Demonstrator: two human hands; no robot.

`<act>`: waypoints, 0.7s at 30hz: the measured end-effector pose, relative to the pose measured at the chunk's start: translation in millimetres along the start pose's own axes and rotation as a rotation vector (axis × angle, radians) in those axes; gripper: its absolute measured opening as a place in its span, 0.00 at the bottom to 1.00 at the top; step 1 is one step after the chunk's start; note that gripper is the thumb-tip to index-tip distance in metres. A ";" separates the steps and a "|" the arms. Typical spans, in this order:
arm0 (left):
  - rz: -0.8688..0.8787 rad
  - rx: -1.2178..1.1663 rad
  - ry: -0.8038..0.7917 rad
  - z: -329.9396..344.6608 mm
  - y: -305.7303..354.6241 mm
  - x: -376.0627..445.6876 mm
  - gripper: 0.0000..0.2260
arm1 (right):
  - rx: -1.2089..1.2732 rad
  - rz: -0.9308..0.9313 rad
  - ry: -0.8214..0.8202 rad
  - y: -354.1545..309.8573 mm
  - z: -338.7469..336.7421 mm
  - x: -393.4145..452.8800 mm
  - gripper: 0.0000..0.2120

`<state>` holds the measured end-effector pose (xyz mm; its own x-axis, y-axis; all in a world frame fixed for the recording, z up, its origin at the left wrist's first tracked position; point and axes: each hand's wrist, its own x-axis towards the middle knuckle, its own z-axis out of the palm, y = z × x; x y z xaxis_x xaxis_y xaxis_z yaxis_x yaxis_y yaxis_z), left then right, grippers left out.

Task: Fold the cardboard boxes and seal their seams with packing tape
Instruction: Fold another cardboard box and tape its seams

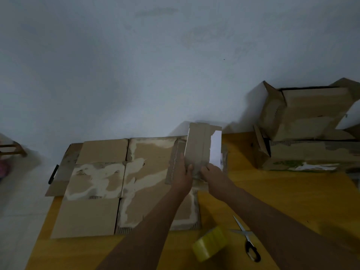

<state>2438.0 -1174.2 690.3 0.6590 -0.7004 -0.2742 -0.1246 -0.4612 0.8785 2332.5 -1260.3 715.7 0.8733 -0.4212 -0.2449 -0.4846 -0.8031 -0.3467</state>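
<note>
A small flattened cardboard box (200,145) with a white panel on its right side is held upright above the table. My left hand (182,175) grips its lower left edge and my right hand (211,173) grips its lower right edge. Beneath it a large flattened cardboard box (109,184) lies spread on the yellow table, its surface torn pale in patches. A roll of clear yellowish packing tape (209,243) stands near the front edge, to the right of my arms.
Scissors (246,238) with black handles lie right of the tape. Two opened cardboard boxes (309,121) are stacked at the table's back right against the wall. A dark marker (53,174) lies at the table's left edge. The yellow table (292,195) shows bare wood on the right.
</note>
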 end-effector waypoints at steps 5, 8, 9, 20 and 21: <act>0.117 -0.088 -0.066 -12.6 -17.1 -19.5 0.25 | 0.376 -0.053 0.024 14.4 -7.9 -18.3 0.03; 0.155 -0.121 -0.131 -23.0 -37.6 -38.9 0.26 | 0.403 0.050 0.354 28.0 -27.3 -28.4 0.09; 0.139 -0.138 -0.148 -26.2 -42.7 -47.1 0.26 | 0.375 0.098 0.481 32.4 -36.0 -27.9 0.11; -0.247 -0.556 -0.057 -42.4 -60.7 -87.0 0.20 | 0.563 0.185 0.411 17.2 -82.1 -16.9 0.18; -0.243 -0.558 -0.040 -43.5 -52.3 -84.9 0.18 | 0.572 0.196 0.401 16.1 -83.0 -19.4 0.20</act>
<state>2420.9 -1067.0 684.7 0.5904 -0.6356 -0.4975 0.4404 -0.2629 0.8584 2312.0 -1300.0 790.0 0.6661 -0.7449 -0.0383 -0.4886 -0.3970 -0.7770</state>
